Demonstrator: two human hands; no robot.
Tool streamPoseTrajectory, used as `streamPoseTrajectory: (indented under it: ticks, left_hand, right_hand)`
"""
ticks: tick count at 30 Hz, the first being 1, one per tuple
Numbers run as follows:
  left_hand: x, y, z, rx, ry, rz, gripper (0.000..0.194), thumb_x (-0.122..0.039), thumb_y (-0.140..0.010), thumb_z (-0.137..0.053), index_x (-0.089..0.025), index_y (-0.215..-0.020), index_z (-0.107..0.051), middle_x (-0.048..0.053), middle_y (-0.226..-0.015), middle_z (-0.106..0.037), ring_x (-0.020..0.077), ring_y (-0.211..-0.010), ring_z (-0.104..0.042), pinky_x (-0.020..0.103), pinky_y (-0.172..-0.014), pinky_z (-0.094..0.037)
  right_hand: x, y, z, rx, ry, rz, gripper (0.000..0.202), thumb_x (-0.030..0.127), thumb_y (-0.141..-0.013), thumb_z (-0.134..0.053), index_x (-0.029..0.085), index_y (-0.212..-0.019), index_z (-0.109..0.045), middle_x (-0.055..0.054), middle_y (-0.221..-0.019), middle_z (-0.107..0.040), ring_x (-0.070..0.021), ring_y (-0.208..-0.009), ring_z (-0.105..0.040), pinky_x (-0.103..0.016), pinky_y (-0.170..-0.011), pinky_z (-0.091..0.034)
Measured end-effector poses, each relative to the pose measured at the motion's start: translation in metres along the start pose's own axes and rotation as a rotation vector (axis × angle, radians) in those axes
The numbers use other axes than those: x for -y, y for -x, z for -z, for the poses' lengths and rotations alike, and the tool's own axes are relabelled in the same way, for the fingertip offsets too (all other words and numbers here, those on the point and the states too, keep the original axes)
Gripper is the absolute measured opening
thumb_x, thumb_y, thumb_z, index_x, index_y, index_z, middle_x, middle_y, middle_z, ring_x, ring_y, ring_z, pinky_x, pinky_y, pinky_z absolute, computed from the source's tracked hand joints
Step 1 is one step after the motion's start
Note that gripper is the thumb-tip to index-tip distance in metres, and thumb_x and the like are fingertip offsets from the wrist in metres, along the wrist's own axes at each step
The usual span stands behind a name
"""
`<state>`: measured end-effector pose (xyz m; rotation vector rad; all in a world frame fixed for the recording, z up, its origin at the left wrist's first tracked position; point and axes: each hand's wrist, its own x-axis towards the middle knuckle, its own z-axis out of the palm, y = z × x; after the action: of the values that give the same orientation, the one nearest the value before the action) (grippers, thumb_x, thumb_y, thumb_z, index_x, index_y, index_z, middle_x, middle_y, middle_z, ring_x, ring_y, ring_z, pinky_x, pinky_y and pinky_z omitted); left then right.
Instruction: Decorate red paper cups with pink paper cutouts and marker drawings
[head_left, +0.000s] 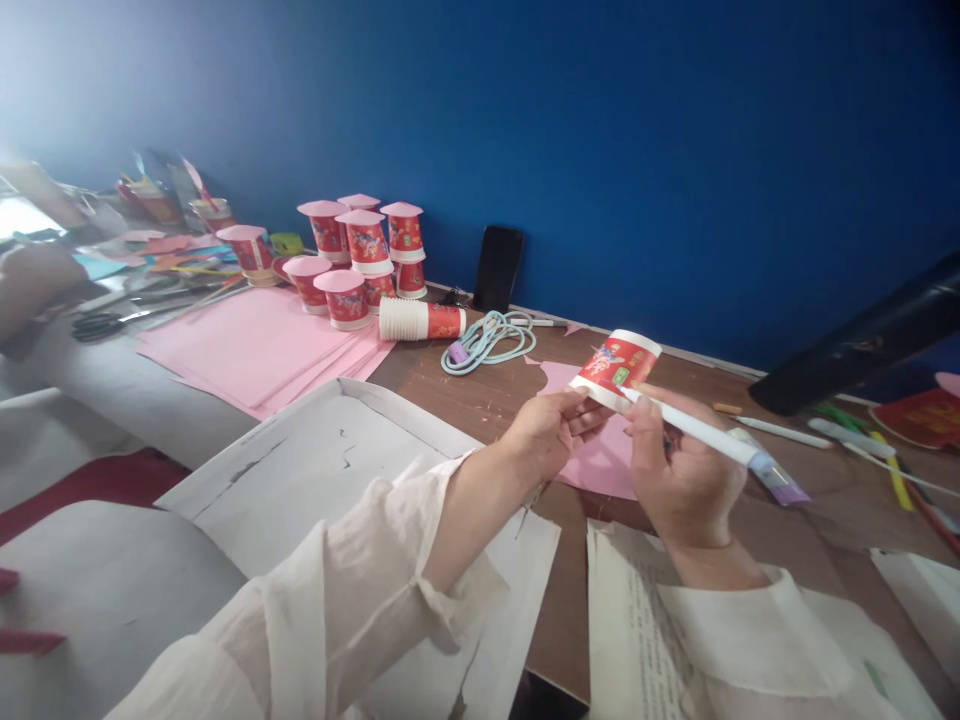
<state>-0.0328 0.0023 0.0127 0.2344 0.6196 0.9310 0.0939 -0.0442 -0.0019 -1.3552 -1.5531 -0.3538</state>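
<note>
A red printed paper cup (619,362) is held upside down and tilted in my left hand (553,432), whose fingers grip its white rim from below. My right hand (686,465) is closed round a white marker (701,430). The marker's tip is at the lower part of the cup; whether it touches the surface I cannot tell. Beneath both hands lies a pink paper piece (600,465) on the brown table (472,405).
Several red cups with pink paper tops (367,240) stand back left beside a stack of cups (421,320). A coiled pale-blue cable (491,345) and black phone (499,268) lie near the wall. Pink sheets (262,350), scissors (101,325) and a white box lid (300,460) are left. A black tube (862,335) leans right.
</note>
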Motion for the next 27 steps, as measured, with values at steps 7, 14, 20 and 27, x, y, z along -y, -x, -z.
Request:
streamPoseTrajectory:
  ticks: [7,14,20,27]
  left_hand:
    - [0.0,-0.0011,0.0012,0.008,0.002,0.002,0.017,-0.009,-0.087,-0.05,-0.009,-0.081,-0.066,0.007,-0.074,-0.069,0.0131,-0.067,-0.066,0.028,-0.083,-0.047]
    - [-0.0004,-0.0003,0.0005,0.003,0.006,0.0,0.017,-0.008,-0.088,-0.049,-0.008,-0.082,-0.065,0.007,-0.074,-0.069,0.0125,-0.065,-0.066,0.026,-0.08,-0.048]
    - [-0.0003,-0.0005,0.0008,0.0,0.002,0.004,0.016,-0.008,-0.087,-0.051,-0.01,-0.08,-0.065,0.007,-0.074,-0.069,0.0126,-0.066,-0.066,0.028,-0.085,-0.047]
    - [-0.0007,0.0001,0.0005,-0.014,0.013,0.011,0.014,-0.007,-0.085,-0.052,-0.01,-0.08,-0.065,0.008,-0.074,-0.068,0.0138,-0.067,-0.065,0.03,-0.087,-0.046]
  right_hand:
    - [0.0023,0.0001,0.0005,-0.005,0.016,-0.06,0.026,0.032,-0.092,-0.055,0.013,-0.102,-0.07,-0.013,-0.086,-0.074,-0.0256,-0.073,-0.072,-0.039,-0.067,-0.058]
    - [0.0049,-0.0012,0.0017,-0.002,0.034,-0.078,0.028,0.034,-0.092,-0.054,0.013,-0.098,-0.071,-0.012,-0.081,-0.074,-0.0262,-0.074,-0.072,-0.039,-0.065,-0.057]
    - [0.0054,-0.0022,0.0015,-0.019,0.038,-0.079,0.027,0.035,-0.091,-0.054,0.014,-0.096,-0.071,-0.012,-0.079,-0.073,-0.028,-0.078,-0.072,-0.041,-0.068,-0.057]
    - [0.0037,-0.0006,0.0012,-0.03,0.078,-0.063,0.024,0.033,-0.091,-0.055,0.016,-0.097,-0.07,-0.01,-0.082,-0.073,-0.0264,-0.078,-0.072,-0.04,-0.07,-0.057]
